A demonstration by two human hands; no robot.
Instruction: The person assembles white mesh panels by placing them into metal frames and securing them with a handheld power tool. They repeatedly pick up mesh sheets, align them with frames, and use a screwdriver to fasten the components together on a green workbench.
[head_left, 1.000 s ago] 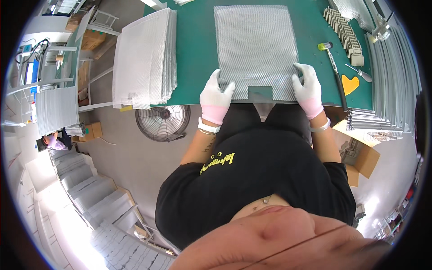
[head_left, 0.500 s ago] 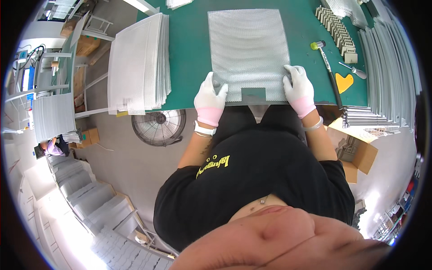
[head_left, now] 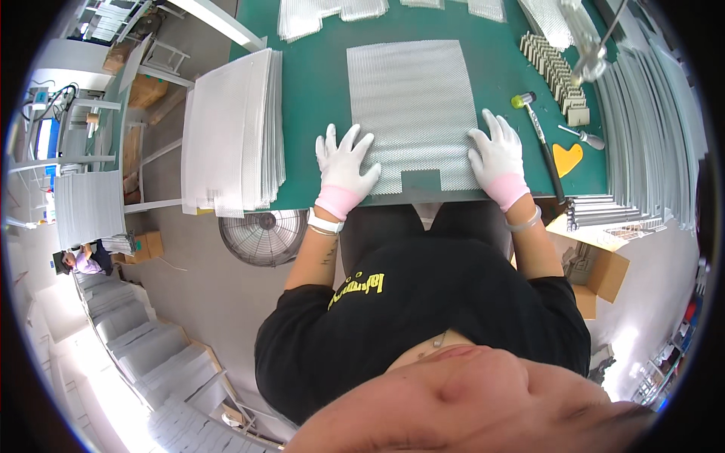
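A sheet of silvery wire mesh [head_left: 411, 102] lies flat on the green tabletop in front of me, with a rectangular notch in its near edge. My left hand [head_left: 346, 164], in a white glove with a pink cuff, is at the sheet's near left corner, fingers spread and empty. At the near right edge is my right hand [head_left: 500, 155], gloved the same way, its fingers apart too and holding nothing. Whether either palm presses on the mesh I cannot tell.
On the left stands a stack of mesh sheets [head_left: 226, 128]. To the right lie a hammer [head_left: 541, 136], a screwdriver [head_left: 587, 138], a yellow heart-shaped piece [head_left: 566, 159], a row of beige brackets [head_left: 556, 79] and long metal strips [head_left: 642, 128]. A floor fan [head_left: 263, 239] stands below the table.
Both hands have loosened from the sheet's side edges and spread their fingers; the left has shifted outward. The view has tilted, showing more mesh pieces at the table's far side.
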